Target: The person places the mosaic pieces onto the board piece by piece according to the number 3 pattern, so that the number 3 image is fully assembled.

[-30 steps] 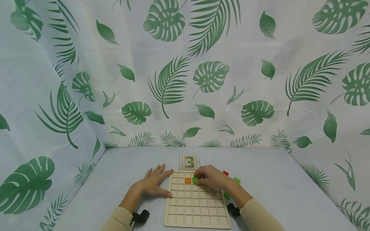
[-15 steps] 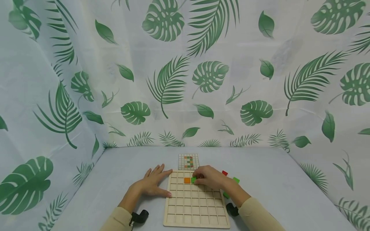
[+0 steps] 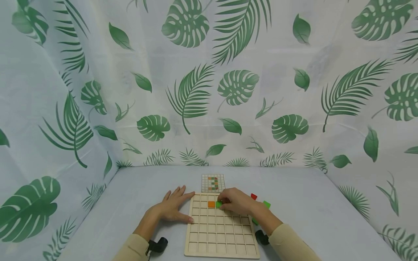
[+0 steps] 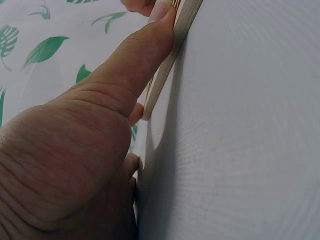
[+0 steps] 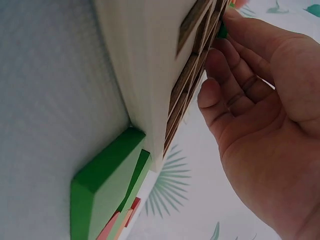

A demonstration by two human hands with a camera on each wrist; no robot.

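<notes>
A pale wooden grid board [image 3: 220, 238] lies on the table. In one of its upper cells sits an orange square tile [image 3: 211, 204]. Just right of it is a green square tile [image 3: 218, 204], partly covered by the fingertips of my right hand [image 3: 237, 201], which pinch it with curled fingers and thumb. The right wrist view shows the right hand [image 5: 272, 95] over the board, with little of that tile visible. My left hand [image 3: 173, 207] lies with spread fingers along the board's left edge; in the left wrist view its thumb touches the board's rim [image 4: 167, 65].
A small card with a coloured grid pattern [image 3: 213, 182] lies just beyond the board. Loose tiles lie to its right: a red one [image 3: 254, 196], a green one [image 3: 266, 204] and another green one [image 3: 255, 221] near the right forearm. A leaf-print cloth hangs behind the table.
Both hands stay almost where they were. The right fingers keep hold of the green tile beside the orange one, with only a very slight shift.
</notes>
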